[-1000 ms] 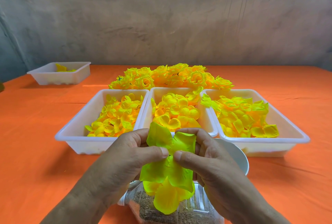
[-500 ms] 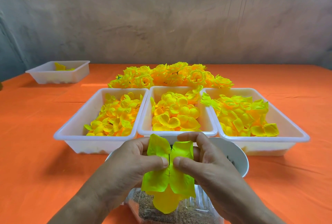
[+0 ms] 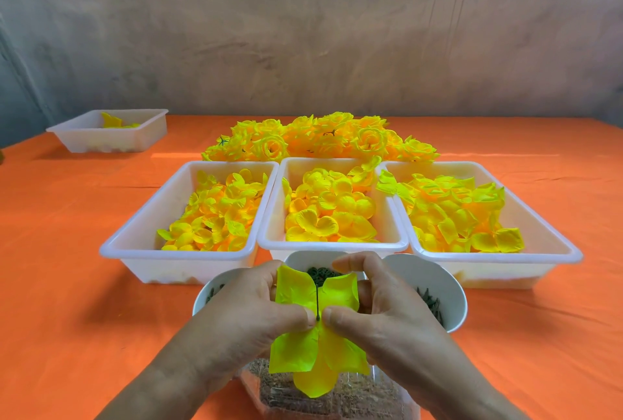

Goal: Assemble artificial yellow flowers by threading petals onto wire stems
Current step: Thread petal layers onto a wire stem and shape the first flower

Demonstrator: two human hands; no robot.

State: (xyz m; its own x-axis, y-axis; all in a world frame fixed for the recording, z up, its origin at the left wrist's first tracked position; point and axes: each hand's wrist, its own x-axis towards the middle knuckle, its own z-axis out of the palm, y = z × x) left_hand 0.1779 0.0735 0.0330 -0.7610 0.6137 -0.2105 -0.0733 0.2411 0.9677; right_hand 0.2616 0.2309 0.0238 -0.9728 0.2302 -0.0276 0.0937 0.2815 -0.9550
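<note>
surface: orange cloth (image 3: pixel 67 284) | room: grey wall (image 3: pixel 303 31) | left hand (image 3: pixel 249 311), right hand (image 3: pixel 387 315) pinch petal piece (image 3: pixel 293 352)

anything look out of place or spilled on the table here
One petal piece droops over the rim of the right tray toward the middle tray instead of lying inside. Nothing else looks spilled or damaged.

Colour reference: yellow stock on an orange table cover (image 3: pixel 67 251).
Fluorescent yellow-green, deeper yellow on the lowest lobe: petal piece (image 3: pixel 323 348). Dark green: wire stem (image 3: pixel 317 301), bowl contents (image 3: pixel 429 303). Yellow shaded orange: tray petals (image 3: pixel 330 210), finished flowers (image 3: pixel 320 136). White: trays (image 3: pixel 148 220), bowls (image 3: pixel 448 284). Mottled grey-brown: wall (image 3: pixel 303 31). Brown: fill of clear tub (image 3: pixel 381 396).
</note>
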